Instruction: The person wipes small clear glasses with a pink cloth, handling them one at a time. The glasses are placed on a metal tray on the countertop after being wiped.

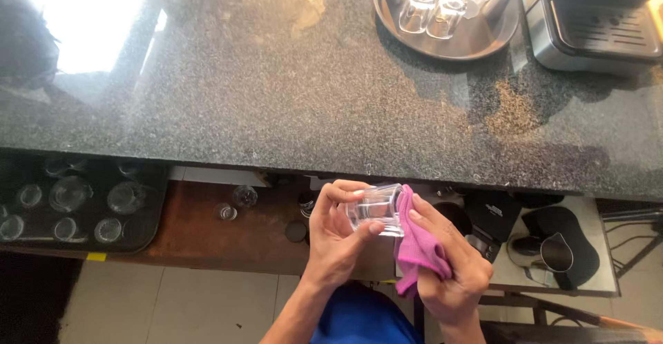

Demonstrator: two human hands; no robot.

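Note:
My left hand (333, 237) grips a small clear glass (375, 209) lying on its side, thumb and fingers around its wall. My right hand (449, 264) holds a pink cloth (416, 247) pressed against the glass's right end, fingers over the cloth. Both hands hover below the front edge of a dark speckled granite counter (276, 88), above a lower brown shelf (207, 237).
A round metal tray (476, 43) with two clear glasses (431, 11) and metal pieces stands at the counter's back right, beside a steel coffee machine (597, 30). A dark rack of several glasses (69, 206) sits lower left. A metal pitcher (556, 253) rests lower right.

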